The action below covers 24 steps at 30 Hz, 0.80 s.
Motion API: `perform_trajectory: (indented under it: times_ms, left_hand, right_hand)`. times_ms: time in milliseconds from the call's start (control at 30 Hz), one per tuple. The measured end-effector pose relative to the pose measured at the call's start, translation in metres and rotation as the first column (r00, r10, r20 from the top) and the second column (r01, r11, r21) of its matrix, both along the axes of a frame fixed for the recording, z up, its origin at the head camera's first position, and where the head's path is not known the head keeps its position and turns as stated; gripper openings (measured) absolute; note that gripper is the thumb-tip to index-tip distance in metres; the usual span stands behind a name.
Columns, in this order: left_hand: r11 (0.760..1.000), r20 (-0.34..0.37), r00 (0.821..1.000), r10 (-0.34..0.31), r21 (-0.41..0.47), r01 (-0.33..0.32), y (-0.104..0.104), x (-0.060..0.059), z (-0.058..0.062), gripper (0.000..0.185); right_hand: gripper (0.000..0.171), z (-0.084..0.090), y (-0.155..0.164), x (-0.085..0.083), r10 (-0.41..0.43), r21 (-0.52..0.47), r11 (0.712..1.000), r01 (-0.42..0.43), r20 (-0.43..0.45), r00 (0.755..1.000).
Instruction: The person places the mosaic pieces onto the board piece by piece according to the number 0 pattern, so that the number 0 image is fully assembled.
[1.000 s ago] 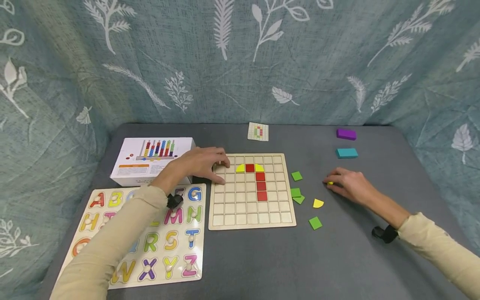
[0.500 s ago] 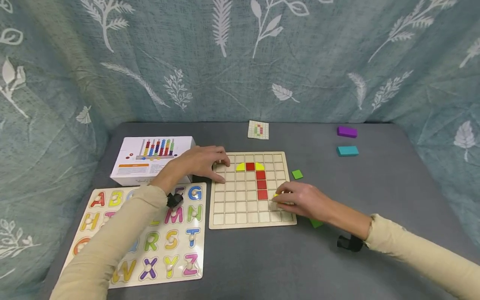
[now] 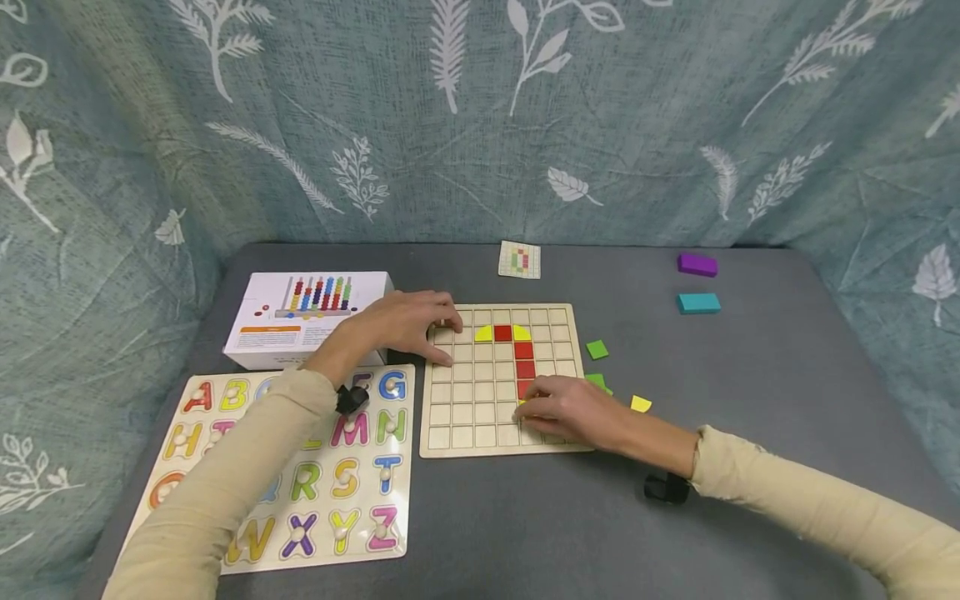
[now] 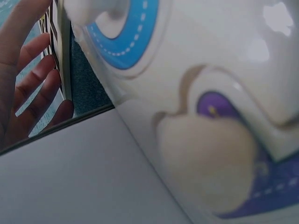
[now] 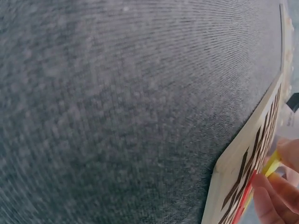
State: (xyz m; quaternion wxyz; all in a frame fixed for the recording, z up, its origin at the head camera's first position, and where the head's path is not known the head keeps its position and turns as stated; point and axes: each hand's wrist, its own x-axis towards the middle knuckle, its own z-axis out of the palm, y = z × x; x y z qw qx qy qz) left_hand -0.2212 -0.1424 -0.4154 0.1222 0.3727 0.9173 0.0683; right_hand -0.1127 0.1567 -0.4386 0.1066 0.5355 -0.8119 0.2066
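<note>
A wooden grid board (image 3: 480, 417) lies mid-table with two yellow quarter pieces (image 3: 483, 334), a red square between them and a red column (image 3: 525, 360) set in it. My left hand (image 3: 408, 325) rests with relaxed fingers on the board's upper left corner; its fingers (image 4: 32, 88) show beside the board edge (image 4: 63, 56). My right hand (image 3: 562, 408) lies over the board's lower right rows and pinches a small yellow piece (image 3: 522, 402) just below the red column. In the right wrist view the yellow piece (image 5: 271, 163) sits between fingertips (image 5: 273, 198) above the board edge (image 5: 233, 172).
Loose green squares (image 3: 597, 349) and a yellow piece (image 3: 641, 404) lie right of the board. A purple block (image 3: 697, 265) and teal block (image 3: 698, 302) sit at far right, a pattern card (image 3: 519, 259) behind. A white box (image 3: 300, 329) and alphabet puzzle (image 3: 300, 475) fill the left.
My right hand carried a yellow piece from the table at right leftward onto the board, ending below the red column. The left hand stayed on the board's corner.
</note>
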Motion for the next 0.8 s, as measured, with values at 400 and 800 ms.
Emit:
perform_trajectory:
  times_ms: [400,800]
  left_hand:
    - [1.000,0.007,1.000,-0.007,0.011,0.007,-0.0001,0.0000,0.0006,0.048]
    - [1.000,-0.001,1.000,0.007,0.024,-0.007,0.0000,-0.0002,-0.0002,0.049]
  right_hand:
    - [0.012,-0.0056,-0.0024,0.0002,-0.030,-0.021,0.999,0.028,-0.086,0.996]
    - [0.024,0.0004,-0.0009,0.0088,-0.067,0.127,0.988,0.083,-0.125,0.990]
